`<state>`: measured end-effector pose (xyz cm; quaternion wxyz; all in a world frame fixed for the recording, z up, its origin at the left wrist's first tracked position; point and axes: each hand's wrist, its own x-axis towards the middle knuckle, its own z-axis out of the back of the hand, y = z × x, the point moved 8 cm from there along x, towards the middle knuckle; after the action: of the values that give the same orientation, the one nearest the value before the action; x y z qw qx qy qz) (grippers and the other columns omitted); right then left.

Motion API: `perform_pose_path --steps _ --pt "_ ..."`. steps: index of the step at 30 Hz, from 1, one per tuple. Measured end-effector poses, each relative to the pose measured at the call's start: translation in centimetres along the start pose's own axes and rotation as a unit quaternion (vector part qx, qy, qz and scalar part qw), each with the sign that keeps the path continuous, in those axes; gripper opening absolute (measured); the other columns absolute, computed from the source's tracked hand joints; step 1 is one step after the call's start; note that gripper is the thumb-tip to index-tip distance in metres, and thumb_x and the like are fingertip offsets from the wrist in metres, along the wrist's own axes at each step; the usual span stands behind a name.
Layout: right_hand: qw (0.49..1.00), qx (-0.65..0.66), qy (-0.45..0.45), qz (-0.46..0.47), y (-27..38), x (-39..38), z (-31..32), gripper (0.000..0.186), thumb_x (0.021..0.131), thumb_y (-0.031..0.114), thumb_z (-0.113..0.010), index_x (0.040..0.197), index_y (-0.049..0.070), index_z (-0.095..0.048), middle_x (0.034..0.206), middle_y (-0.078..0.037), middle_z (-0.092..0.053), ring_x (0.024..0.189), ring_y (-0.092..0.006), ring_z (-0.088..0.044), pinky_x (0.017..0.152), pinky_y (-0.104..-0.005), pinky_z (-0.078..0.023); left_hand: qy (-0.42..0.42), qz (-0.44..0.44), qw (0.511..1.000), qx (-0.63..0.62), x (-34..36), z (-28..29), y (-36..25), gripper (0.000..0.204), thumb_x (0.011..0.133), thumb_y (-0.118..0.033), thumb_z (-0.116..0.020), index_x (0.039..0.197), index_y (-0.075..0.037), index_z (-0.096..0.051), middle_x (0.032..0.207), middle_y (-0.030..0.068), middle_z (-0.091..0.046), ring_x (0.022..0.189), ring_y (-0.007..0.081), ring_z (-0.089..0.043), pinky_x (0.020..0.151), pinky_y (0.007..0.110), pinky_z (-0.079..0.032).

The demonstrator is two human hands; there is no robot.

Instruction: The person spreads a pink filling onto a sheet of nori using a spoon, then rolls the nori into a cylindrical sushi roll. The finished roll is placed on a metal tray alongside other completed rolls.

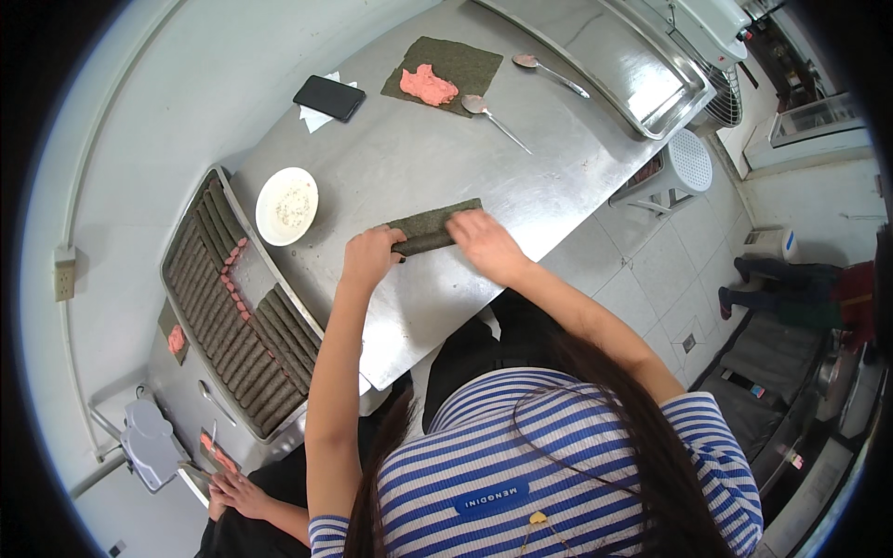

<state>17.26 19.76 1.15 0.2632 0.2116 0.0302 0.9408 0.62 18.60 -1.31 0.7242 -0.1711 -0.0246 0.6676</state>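
A dark green seaweed sheet, partly rolled along its near edge, lies on the steel table in front of me. My left hand grips the left end of the roll, thumb and fingers bent round it. At the right end my right hand holds the sheet, its fingers curled down on top. Whatever lies inside the roll is hidden. Farther off, another seaweed sheet lies flat with a lump of pink paste on it. A spoon with its bowl smeared pink rests at that sheet's edge.
Left stand a white bowl and a metal tray of seaweed rolls. A phone, another spoon and a large empty tray lie farther back. A co-worker's hands work at lower left near a pasted strip.
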Motion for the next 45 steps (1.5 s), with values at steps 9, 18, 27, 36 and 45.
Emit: perform_pose_path --steps 9,18,27,36,45 --pt "0.998 -0.009 0.011 0.057 3.0 2.5 -3.7 0.027 0.076 0.011 -0.055 0.097 -0.005 -0.061 0.093 -0.010 -0.054 0.091 -0.0223 -0.053 0.084 -0.0314 -0.046 0.034 0.027 0.997 -0.065 0.9 1.0 0.2 0.043 0.062 -0.014 -0.079 0.102 -0.012 -0.064 0.097 0.0050 -0.066 0.085 0.0280 -0.065 0.076 0.039 -0.052" --pt "0.999 -0.019 0.022 0.021 2.1 2.1 -4.5 0.027 0.076 0.011 -0.055 0.097 -0.005 -0.061 0.091 -0.011 -0.055 0.092 -0.0235 -0.054 0.083 -0.0318 -0.047 -0.065 -0.036 0.995 0.068 -0.6 0.0 -1.7 0.029 0.069 -0.017 -0.077 0.096 -0.012 -0.066 0.092 0.0042 -0.065 0.074 0.0251 -0.066 0.066 0.036 -0.053" --pt "0.996 -0.036 0.076 -0.025 -1.6 -1.3 -2.7 0.026 0.076 0.009 -0.055 0.098 -0.004 -0.061 0.094 -0.012 -0.055 0.094 -0.0243 -0.054 0.085 -0.0325 -0.047 -0.033 -0.015 0.997 0.068 -0.6 -0.2 -1.8 0.027 0.073 -0.018 -0.074 0.098 -0.013 -0.068 0.097 0.0035 -0.066 0.074 0.0269 -0.066 0.069 0.038 -0.054" --pt "0.999 0.004 0.037 0.002 -0.8 0.8 -0.8 0.023 0.076 0.010 -0.055 0.094 -0.003 -0.059 0.094 -0.011 -0.055 0.095 -0.0246 -0.054 0.088 -0.0332 -0.046 0.011 0.010 1.000 -0.023 1.1 -0.5 0.3 0.033 0.065 -0.019 -0.079 0.097 -0.016 -0.068 0.090 0.0033 -0.069 0.079 0.0259 -0.067 0.070 0.038 -0.053" --pt "0.996 -0.039 0.031 0.078 3.2 3.2 -4.5 0.027 0.076 0.012 -0.055 0.097 -0.004 -0.061 0.093 -0.009 -0.055 0.092 -0.0215 -0.053 0.085 -0.0302 -0.045 0.076 0.067 0.986 -0.136 2.4 -0.2 2.2 0.042 0.059 -0.018 -0.082 0.098 -0.014 -0.066 0.089 0.0033 -0.070 0.083 0.0245 -0.067 0.072 0.036 -0.052"
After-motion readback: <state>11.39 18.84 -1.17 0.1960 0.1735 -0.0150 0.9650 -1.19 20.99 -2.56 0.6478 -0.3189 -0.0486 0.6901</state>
